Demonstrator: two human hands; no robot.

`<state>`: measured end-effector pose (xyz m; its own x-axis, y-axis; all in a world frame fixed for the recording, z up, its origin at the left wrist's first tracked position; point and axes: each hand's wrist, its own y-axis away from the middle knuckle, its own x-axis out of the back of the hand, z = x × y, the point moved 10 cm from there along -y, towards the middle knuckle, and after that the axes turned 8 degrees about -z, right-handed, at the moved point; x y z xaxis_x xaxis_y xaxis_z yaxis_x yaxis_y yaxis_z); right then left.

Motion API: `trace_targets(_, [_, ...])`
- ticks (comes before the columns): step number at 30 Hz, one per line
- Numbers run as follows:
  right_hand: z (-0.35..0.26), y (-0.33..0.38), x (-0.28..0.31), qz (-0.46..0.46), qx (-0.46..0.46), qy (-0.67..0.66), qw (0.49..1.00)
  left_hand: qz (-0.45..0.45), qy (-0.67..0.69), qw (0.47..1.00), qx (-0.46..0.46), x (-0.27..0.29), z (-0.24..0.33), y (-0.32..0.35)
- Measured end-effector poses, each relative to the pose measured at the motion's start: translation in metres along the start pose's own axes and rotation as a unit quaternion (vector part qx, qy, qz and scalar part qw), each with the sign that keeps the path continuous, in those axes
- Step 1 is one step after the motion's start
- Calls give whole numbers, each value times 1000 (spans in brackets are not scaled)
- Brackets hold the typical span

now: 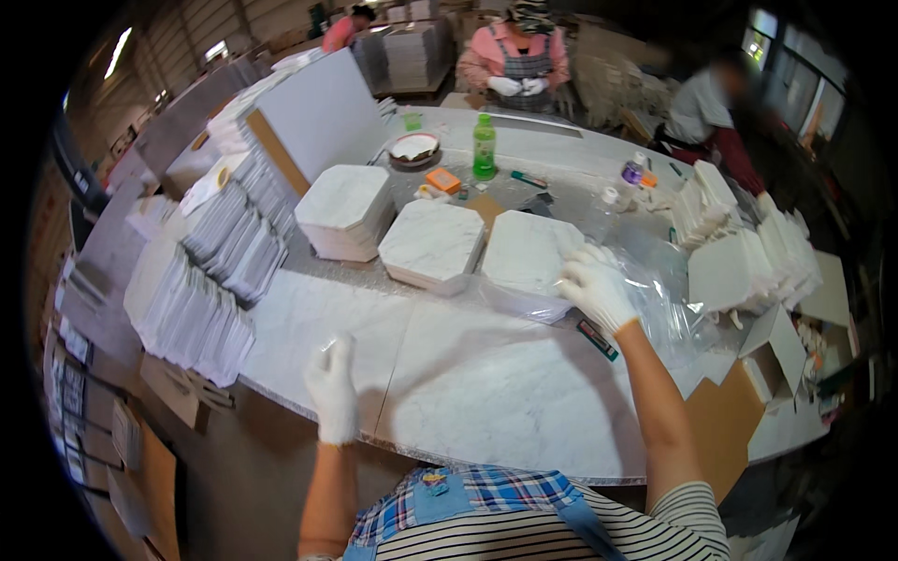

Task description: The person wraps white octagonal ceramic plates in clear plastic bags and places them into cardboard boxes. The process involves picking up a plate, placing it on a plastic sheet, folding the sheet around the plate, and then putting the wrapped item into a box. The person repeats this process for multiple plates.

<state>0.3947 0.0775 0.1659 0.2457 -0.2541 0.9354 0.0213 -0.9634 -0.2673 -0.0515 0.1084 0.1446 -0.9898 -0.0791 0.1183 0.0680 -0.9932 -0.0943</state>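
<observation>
My left hand point(332, 391), in a white glove, is raised over the front left of the marble-look tabletop. Its fingers are curled closed; whether anything small is in them I cannot make out. At the right, my right hand point(597, 288), also gloved, bends its fingers onto crumpled clear plastic film point(655, 304) beside a stack of white marbled octagonal tiles point(526, 245). The film runs along the front of that stack. To its left stand a second tile stack point(433, 238) and a taller third one point(344, 201).
Many tiles point(192, 318) lean in rows at the left by an upright white panel point(323, 117). A green bottle point(484, 148), a bowl point(413, 148) and an orange box point(443, 180) stand behind. A cutter point(597, 340) lies near my right hand. More tiles point(734, 271) sit right. Co-workers point(519, 61) are beyond.
</observation>
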Motion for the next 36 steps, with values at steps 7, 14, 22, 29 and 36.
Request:
trace_targets(7, [-117, 63, 24, -80, 165, -95, 978, 17, 1, 989, -145, 44, 72, -90])
trace_targets(14, [-171, 143, -44, -253, -148, -437, 851, -51, -122, 962, -237, 4, 122, -185])
trace_targets(22, [-250, 199, -120, -106, -306, -646, 691, -226, -338, 831, -380, -125, 127, -204])
trace_targets(29, [-271, 260, -201, 16, -434, -532, 727, -229, -362, 736, -525, -215, 7, -153])
trace_targets(36, [-279, 293, -228, 22, -464, -443, 767, -248, -331, 703, -578, -252, -54, -85])
